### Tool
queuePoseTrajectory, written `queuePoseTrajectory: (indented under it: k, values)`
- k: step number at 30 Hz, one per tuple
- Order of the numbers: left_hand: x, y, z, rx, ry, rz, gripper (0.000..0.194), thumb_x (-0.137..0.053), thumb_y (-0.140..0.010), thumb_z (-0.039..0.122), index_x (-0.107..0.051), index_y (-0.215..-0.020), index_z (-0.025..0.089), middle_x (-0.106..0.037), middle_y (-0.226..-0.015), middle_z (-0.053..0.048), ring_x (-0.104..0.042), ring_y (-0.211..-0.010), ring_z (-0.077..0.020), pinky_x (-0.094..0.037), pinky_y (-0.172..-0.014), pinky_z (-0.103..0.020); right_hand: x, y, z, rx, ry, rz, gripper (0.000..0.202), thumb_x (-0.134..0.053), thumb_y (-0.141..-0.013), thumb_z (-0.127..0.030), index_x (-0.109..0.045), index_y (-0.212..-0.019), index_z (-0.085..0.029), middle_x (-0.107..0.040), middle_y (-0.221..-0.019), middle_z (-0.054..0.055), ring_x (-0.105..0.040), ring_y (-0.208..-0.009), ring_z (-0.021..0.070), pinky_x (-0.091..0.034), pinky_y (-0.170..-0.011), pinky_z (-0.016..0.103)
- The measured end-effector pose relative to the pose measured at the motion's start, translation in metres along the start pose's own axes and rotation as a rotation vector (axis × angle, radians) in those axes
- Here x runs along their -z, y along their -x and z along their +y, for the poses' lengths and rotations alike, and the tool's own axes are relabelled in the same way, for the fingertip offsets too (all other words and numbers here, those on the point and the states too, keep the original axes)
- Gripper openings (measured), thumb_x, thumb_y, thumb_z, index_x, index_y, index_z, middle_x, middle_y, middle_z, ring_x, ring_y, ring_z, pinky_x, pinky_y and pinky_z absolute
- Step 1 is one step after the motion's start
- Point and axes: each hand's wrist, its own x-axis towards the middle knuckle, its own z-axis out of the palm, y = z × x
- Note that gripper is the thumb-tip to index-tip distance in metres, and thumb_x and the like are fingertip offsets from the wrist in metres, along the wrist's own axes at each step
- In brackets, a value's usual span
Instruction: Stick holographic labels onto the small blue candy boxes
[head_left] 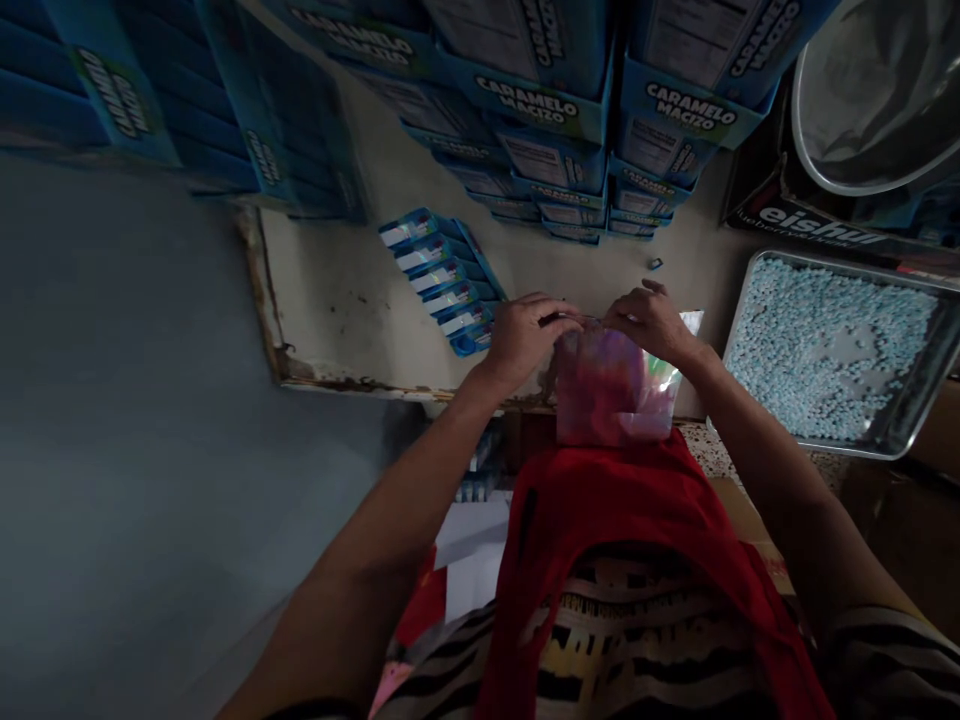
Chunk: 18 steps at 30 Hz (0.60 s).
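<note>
A clear, shiny plastic bag (615, 395) hangs over the table's front edge, against the red apron. At its top left my left hand (529, 335) pinches the upper edge between thumb and fingers. My right hand (652, 318) has its fingers closed on the same edge, a short way to the right. Left of my left hand, a fanned row of small blue packets (442, 280) lies on the table. Beyond my right hand is one tiny dark blue piece (656, 264). Whether the bag holds anything is hard to tell through its reflections.
Stacked blue boxes (525, 100) line the back, with more at the upper left (112, 95). On the right, a metal tray (911, 425) holds small pale blue and white pieces. A metal bowl (870, 90) sits above it on a dark carton (817, 225). The worn table edge (352, 386) runs in front.
</note>
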Motion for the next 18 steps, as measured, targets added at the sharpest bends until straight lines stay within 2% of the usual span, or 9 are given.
queuePoseTrajectory:
  k: [4,9,11,14,18]
  values:
    - [0.001,0.002,-0.001,0.055,-0.004,0.040,0.007,-0.089,-0.080,0.027,-0.085,-0.083,0.022,-0.082,-0.087,-0.005,-0.074,-0.081,-0.0204,-0.056,-0.079,-0.030,-0.001,0.003,-0.005,0.033,0.055,0.047,0.033,-0.055,-0.108,-0.038,-0.082,-0.094,-0.025,-0.082,-0.098,0.004,-0.068,-0.106,0.0256,-0.022,-0.125,0.056]
    - [0.002,-0.007,-0.008,0.116,0.018,0.019,0.002,-0.083,-0.081,0.023,-0.084,-0.080,0.021,-0.081,-0.081,-0.004,-0.072,-0.076,-0.0186,-0.054,-0.072,-0.028,-0.011,-0.002,-0.020,0.095,0.121,0.126,0.031,-0.052,-0.111,-0.037,-0.082,-0.107,-0.028,-0.080,-0.098,0.002,-0.067,-0.105,0.0247,-0.006,-0.132,0.060]
    - [0.003,-0.011,-0.009,0.145,0.038,0.022,0.002,-0.082,-0.079,0.021,-0.084,-0.079,0.021,-0.080,-0.080,-0.003,-0.073,-0.076,-0.0183,-0.054,-0.071,-0.027,-0.017,-0.007,-0.022,0.124,0.104,0.126,0.032,-0.050,-0.111,-0.034,-0.081,-0.111,-0.029,-0.080,-0.097,0.000,-0.069,-0.100,0.0229,-0.004,-0.133,0.060]
    - [0.005,-0.013,-0.010,0.216,0.075,0.054,0.003,-0.085,-0.075,0.023,-0.082,-0.074,0.020,-0.080,-0.077,-0.003,-0.073,-0.076,-0.0188,-0.054,-0.070,-0.026,-0.023,-0.017,-0.019,0.141,0.062,0.102,0.033,-0.049,-0.111,-0.032,-0.082,-0.110,-0.029,-0.080,-0.092,-0.001,-0.070,-0.096,0.0213,-0.007,-0.132,0.059]
    - [0.009,-0.008,-0.015,0.304,0.153,0.053,0.012,-0.088,-0.072,0.028,-0.081,-0.073,0.018,-0.077,-0.072,-0.003,-0.071,-0.072,-0.0182,-0.055,-0.067,-0.026,-0.020,-0.028,-0.010,0.152,0.011,-0.004,0.031,-0.051,-0.109,-0.031,-0.082,-0.108,-0.028,-0.082,-0.093,-0.001,-0.074,-0.095,0.0203,-0.016,-0.130,0.056]
